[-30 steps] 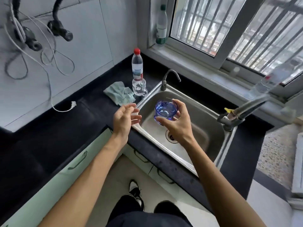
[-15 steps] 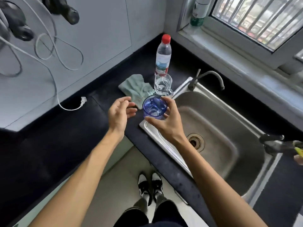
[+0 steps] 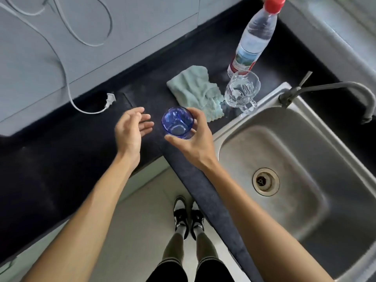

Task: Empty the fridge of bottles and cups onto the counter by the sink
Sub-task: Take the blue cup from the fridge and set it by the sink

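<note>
Head view: since I only have this one feed, everything's judged from it.
Right hand (image 3: 193, 145): fingers wrapped around the blue cup (image 3: 177, 122), over the counter (image 3: 61, 159) at 9 o'clock of the sink (image 3: 284, 159).
Left hand (image 3: 130, 129): fingers loose, holding nothing.
Neighbours: cloth (image 3: 195, 90), glass mug (image 3: 242, 90), water bottle (image 3: 254, 37) toward 1 o'clock.
Risk: I'd guess the cup lands near the counter's front edge and tips off.

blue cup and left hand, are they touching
Apart. The head view shows a strip of dark counter between the open left hand's fingertips and the blue cup, which only the right hand grips.
</note>
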